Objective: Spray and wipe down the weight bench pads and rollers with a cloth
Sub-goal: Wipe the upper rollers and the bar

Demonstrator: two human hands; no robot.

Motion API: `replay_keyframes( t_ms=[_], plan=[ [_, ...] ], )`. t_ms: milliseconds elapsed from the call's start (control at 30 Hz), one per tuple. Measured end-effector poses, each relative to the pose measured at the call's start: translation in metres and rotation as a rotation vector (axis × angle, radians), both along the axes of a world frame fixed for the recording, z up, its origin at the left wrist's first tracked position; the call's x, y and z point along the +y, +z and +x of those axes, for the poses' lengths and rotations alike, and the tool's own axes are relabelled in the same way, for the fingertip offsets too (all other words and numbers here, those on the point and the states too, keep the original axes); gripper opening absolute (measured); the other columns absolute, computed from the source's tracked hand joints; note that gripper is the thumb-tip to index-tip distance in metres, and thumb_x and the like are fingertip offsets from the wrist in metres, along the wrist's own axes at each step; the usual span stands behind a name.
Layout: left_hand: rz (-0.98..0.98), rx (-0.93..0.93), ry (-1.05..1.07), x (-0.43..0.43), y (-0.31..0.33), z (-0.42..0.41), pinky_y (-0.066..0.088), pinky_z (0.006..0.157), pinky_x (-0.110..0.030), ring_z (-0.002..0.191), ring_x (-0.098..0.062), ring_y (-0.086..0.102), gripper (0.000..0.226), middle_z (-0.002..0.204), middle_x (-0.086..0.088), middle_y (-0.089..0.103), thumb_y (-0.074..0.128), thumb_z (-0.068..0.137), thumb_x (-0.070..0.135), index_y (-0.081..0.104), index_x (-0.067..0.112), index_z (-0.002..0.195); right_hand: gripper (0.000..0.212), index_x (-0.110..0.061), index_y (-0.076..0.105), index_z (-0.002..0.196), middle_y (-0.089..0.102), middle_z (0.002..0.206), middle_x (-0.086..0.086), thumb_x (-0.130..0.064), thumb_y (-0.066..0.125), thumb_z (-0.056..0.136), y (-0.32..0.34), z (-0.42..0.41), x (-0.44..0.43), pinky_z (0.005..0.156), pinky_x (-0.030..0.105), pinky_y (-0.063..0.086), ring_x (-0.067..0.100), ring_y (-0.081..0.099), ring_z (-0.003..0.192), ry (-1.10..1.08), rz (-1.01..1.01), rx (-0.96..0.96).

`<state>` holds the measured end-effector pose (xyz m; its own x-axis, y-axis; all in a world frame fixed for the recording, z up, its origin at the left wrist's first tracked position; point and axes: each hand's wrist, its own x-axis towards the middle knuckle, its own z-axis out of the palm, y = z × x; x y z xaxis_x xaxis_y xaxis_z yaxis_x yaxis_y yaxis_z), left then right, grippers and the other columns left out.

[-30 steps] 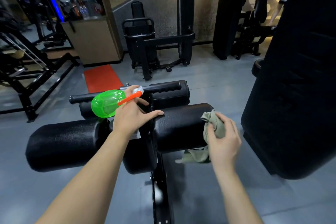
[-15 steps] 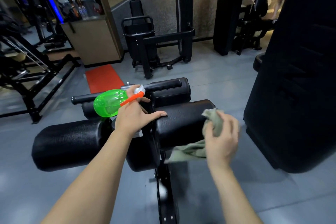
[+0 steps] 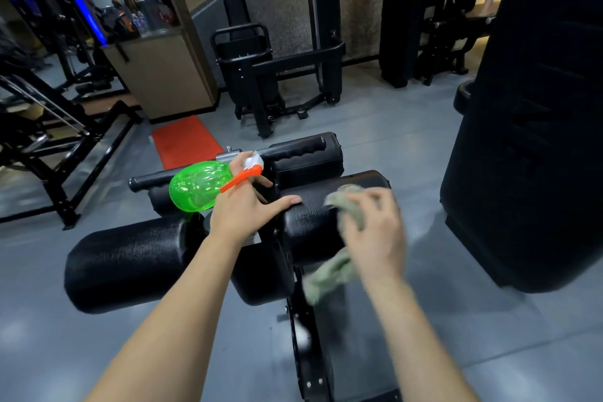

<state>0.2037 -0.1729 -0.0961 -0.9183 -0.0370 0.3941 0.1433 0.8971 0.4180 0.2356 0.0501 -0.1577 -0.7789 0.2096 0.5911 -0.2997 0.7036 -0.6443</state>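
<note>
Right now your right hand (image 3: pixel 375 232) has its fingers closed on the cloth (image 3: pixel 349 206), pressed to the top of the right roller (image 3: pixel 313 222), its tail hanging off the near side. Your left hand (image 3: pixel 244 206) grips the spray bottle (image 3: pixel 199 186) while its thumb rests on that roller. The loose tail could snag on the frame post (image 3: pixel 306 320) below; the bottle could knock the handle bar (image 3: pixel 293 148) just behind it. The left roller (image 3: pixel 130 258) stands clear, with open floor (image 3: pixel 49 320) around it; the tall pad (image 3: pixel 528 140) crowds your right.
</note>
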Motion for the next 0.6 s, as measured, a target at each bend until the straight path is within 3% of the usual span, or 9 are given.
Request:
replay_keyframes(
  t_ms=[67,133,200,300,333,467,533,600],
  plan=[
    [-0.023,-0.006,0.008,0.000,-0.001,-0.002,0.060,0.075,-0.035,0.066,0.001,0.067,0.102,0.148,0.027,0.019,0.065,0.057,0.090,0.052,0.026,0.135,0.026,-0.021,0.073,0.110,0.053,0.112,0.000,-0.014,0.071,0.085,0.006,-0.010,0.027,0.082,0.042,0.053,0.024,0.053,0.100,-0.164,-0.153,-0.070],
    [-0.039,-0.016,0.026,-0.001,-0.003,-0.005,0.058,0.076,-0.032,0.066,0.001,0.066,0.087,0.150,0.028,0.016,0.065,0.057,0.091,0.064,0.025,0.113,0.026,-0.019,0.072,0.111,0.052,0.113,0.002,-0.014,0.072,0.085,0.006,-0.006,0.018,0.083,0.041,0.052,0.025,0.053,0.101,-0.227,-0.146,-0.079],
    [-0.046,-0.014,0.033,-0.001,-0.006,-0.007,0.057,0.078,-0.031,0.069,-0.001,0.068,0.085,0.148,0.029,0.018,0.065,0.057,0.091,0.066,0.024,0.110,0.027,-0.020,0.071,0.108,0.053,0.114,0.004,-0.015,0.072,0.082,0.000,0.006,-0.016,0.082,0.042,0.052,0.029,0.057,0.097,-0.149,-0.063,-0.016],
    [-0.026,-0.033,0.060,-0.002,-0.007,-0.007,0.057,0.079,-0.032,0.069,0.003,0.065,0.091,0.139,0.022,0.044,0.058,0.053,0.099,0.064,0.027,0.109,0.027,-0.026,0.069,0.106,0.055,0.114,0.001,-0.025,0.057,0.081,-0.009,0.031,-0.075,0.076,0.041,0.054,0.028,0.058,0.089,0.085,0.069,0.043],
    [-0.024,-0.033,0.059,-0.003,-0.007,-0.007,0.058,0.077,-0.032,0.067,0.006,0.064,0.092,0.136,0.026,0.046,0.057,0.054,0.099,0.064,0.027,0.111,0.028,-0.028,0.069,0.104,0.056,0.113,-0.001,-0.026,0.054,0.081,-0.011,0.037,-0.088,0.072,0.041,0.054,0.026,0.057,0.087,0.140,0.107,0.043],
    [-0.015,-0.023,0.053,-0.001,-0.005,-0.006,0.058,0.075,-0.033,0.069,0.000,0.066,0.093,0.119,0.062,0.015,0.067,0.061,0.090,0.063,0.019,0.121,0.030,-0.033,0.071,0.105,0.059,0.113,-0.004,-0.025,0.059,0.079,-0.013,0.035,-0.080,0.070,0.042,0.052,0.025,0.056,0.085,0.202,0.155,0.083],
    [-0.025,-0.020,0.055,-0.002,-0.007,-0.007,0.058,0.076,-0.035,0.070,-0.006,0.068,0.085,0.129,0.054,0.015,0.066,0.061,0.090,0.065,0.021,0.109,0.032,-0.029,0.071,0.108,0.058,0.113,0.000,-0.023,0.068,0.076,-0.013,0.024,-0.052,0.074,0.043,0.054,0.027,0.059,0.089,0.113,0.120,0.100],
    [-0.035,-0.010,0.049,-0.002,-0.009,-0.009,0.059,0.076,-0.039,0.070,-0.012,0.070,0.080,0.144,0.035,0.021,0.064,0.062,0.092,0.063,0.023,0.102,0.034,-0.024,0.072,0.108,0.055,0.114,0.003,-0.017,0.075,0.076,-0.013,0.012,-0.020,0.077,0.045,0.057,0.027,0.060,0.096,-0.065,-0.012,0.067]
  ],
)
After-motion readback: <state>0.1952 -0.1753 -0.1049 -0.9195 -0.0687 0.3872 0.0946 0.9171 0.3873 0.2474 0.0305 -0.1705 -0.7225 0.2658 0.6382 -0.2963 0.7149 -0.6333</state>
